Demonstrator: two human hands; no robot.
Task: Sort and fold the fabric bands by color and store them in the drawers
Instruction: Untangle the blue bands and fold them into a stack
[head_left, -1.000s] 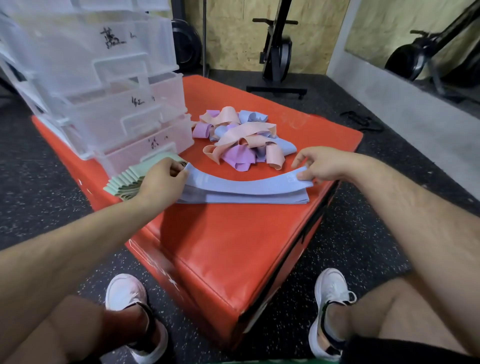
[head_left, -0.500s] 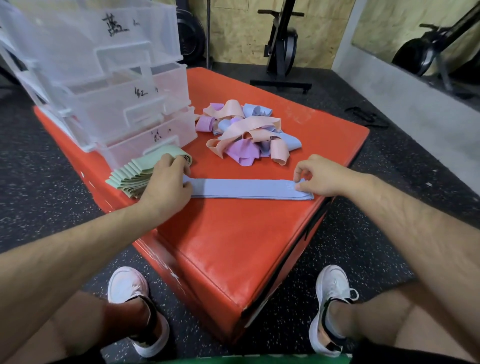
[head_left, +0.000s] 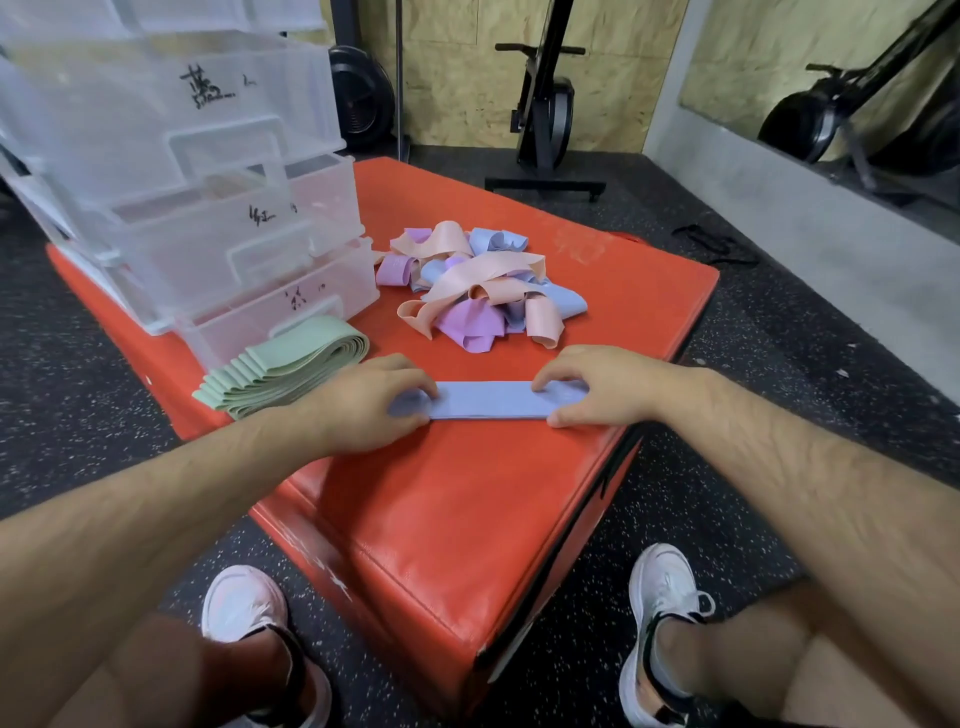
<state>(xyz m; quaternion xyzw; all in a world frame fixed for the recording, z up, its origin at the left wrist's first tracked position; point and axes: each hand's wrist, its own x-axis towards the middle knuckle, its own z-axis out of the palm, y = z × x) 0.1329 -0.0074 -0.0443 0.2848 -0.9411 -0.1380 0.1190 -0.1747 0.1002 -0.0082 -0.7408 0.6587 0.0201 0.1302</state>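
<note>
A light blue band lies flat and folded on the orange padded box, near its front edge. My left hand holds its left end, fingers curled on top and thumb at the near edge. My right hand holds the right end the same way. A stack of folded green bands lies just left of my left hand. Behind the blue band sits a loose pile of peach, purple and blue bands. The clear plastic drawer unit, with handwritten labels, stands at the back left; its drawers look closed.
The box stands on black speckled gym floor. My white shoes rest on the floor either side of the box's near corner. An exercise machine stands behind the box, and a grey wall ledge runs along the right.
The blue band, held raised and arched between my hands a second ago, now lies flat on the box. Both hands have moved inward and rest on its ends.
</note>
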